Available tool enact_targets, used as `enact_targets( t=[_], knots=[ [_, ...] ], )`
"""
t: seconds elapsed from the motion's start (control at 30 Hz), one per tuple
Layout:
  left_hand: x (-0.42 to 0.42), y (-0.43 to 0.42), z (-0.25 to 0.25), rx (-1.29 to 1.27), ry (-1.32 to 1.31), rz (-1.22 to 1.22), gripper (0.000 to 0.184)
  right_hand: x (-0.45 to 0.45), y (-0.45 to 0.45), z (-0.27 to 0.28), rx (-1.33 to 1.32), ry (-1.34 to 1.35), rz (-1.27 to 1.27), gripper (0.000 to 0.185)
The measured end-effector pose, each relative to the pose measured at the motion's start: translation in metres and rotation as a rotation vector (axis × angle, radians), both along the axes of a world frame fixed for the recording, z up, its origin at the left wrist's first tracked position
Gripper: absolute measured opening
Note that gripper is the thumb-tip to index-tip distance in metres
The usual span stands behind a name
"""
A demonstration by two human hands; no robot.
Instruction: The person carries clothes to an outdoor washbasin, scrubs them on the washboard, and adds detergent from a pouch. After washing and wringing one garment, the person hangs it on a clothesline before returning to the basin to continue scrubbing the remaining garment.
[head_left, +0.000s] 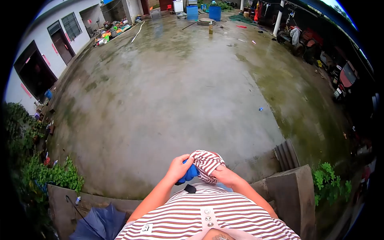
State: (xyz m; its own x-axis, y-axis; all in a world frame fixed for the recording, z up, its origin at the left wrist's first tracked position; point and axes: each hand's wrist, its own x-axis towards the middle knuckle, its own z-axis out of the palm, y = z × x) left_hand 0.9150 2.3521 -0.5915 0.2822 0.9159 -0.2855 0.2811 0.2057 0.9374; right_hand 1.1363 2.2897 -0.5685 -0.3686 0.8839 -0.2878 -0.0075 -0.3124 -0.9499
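Observation:
My left hand (177, 167) is closed, its thumb and fingers pinching the edge of a bunched striped cloth (207, 160). A crumpled blue cloth (189, 173) hangs just under that hand, partly hidden by it; it seems gripped along with the stripes. My right hand (225, 176) holds the other side of the striped cloth, its fingers mostly hidden in the folds. The cloth has the same red-brown and white stripes as the shirt (192, 210) I wear; I cannot tell whether they are joined. A small black piece (190, 189) shows below the blue cloth.
A low concrete wall (290, 192) stands at the right, with corrugated sheet (287, 154) beside it. A dark blue umbrella (100, 222) lies at lower left near green plants (60, 174). Beyond is a wet concrete yard (172, 100) with blue barrels (215, 13) and a bottle (211, 28).

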Motion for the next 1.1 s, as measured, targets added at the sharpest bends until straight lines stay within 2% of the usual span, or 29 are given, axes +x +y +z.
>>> enact_targets(
  t=[0.07,0.1,0.17,0.2,0.27,0.37,0.43,0.47,0.53,0.57,0.6,0.67,0.8,0.9,0.93,1.0,1.07,1.1],
  knots=[
    [0.008,0.031,0.002,0.123,0.074,-0.01,0.035,0.014,0.034,-0.012,-0.24,0.206,-0.152,0.043],
    [0.016,0.046,-0.002,0.225,0.171,-0.014,0.032,0.023,0.049,-0.023,-0.24,0.198,-0.08,0.043],
    [0.034,0.072,0.016,0.205,0.29,-0.047,0.047,0.044,0.086,-0.047,-0.106,0.447,-0.217,0.05],
    [0.043,0.085,0.017,0.125,0.26,-0.091,0.056,0.056,0.108,-0.058,-0.06,0.484,-0.208,0.045],
    [0.058,0.118,0.011,0.133,0.253,-0.21,0.062,0.063,0.153,-0.058,-0.038,0.457,-0.165,0.042],
    [0.108,0.175,-0.011,0.125,0.293,-0.193,0.064,0.099,0.215,-0.075,0.002,0.505,-0.123,0.044],
    [0.135,0.218,-0.031,0.108,0.226,-0.137,0.063,0.122,0.254,-0.083,0.077,0.589,-0.097,0.046],
    [0.132,0.237,-0.024,0.119,0.242,-0.134,0.063,0.121,0.274,-0.068,0.088,0.583,-0.098,0.048],
    [0.153,0.271,-0.023,0.126,0.275,-0.08,0.055,0.144,0.314,-0.059,0.066,0.643,-0.045,0.05],
    [0.157,0.286,-0.027,0.138,0.255,-0.076,0.042,0.149,0.331,-0.058,0.061,0.635,-0.042,0.052],
    [0.164,0.301,-0.034,0.127,0.251,-0.068,0.042,0.158,0.346,-0.056,0.049,0.631,-0.036,0.052],
    [0.165,0.338,-0.051,0.134,0.04,-0.031,0.038,0.166,0.381,-0.054,-0.02,0.688,-0.09,0.054],
    [0.168,0.404,-0.077,0.094,-0.051,0.066,0.033,0.185,0.439,-0.061,-0.206,0.924,-0.248,0.059],
    [0.175,0.472,-0.07,0.004,-0.094,0.056,0.028,0.208,0.487,-0.042,-0.316,0.921,-0.398,0.067],
    [0.176,0.493,-0.06,-0.008,-0.125,0.061,0.027,0.216,0.498,-0.043,-0.287,0.922,-0.478,0.067],
    [0.189,0.549,-0.063,-0.047,-0.191,0.042,0.027,0.254,0.53,-0.082,-0.295,1.183,-0.315,0.063],
    [0.205,0.603,-0.06,-0.097,-0.299,-0.028,0.026,0.264,0.558,-0.074,-0.282,0.971,-0.462,0.05],
    [0.215,0.63,-0.051,-0.11,-0.273,-0.094,0.025,0.273,0.577,-0.076,-0.244,0.943,-0.433,0.047]
  ],
)
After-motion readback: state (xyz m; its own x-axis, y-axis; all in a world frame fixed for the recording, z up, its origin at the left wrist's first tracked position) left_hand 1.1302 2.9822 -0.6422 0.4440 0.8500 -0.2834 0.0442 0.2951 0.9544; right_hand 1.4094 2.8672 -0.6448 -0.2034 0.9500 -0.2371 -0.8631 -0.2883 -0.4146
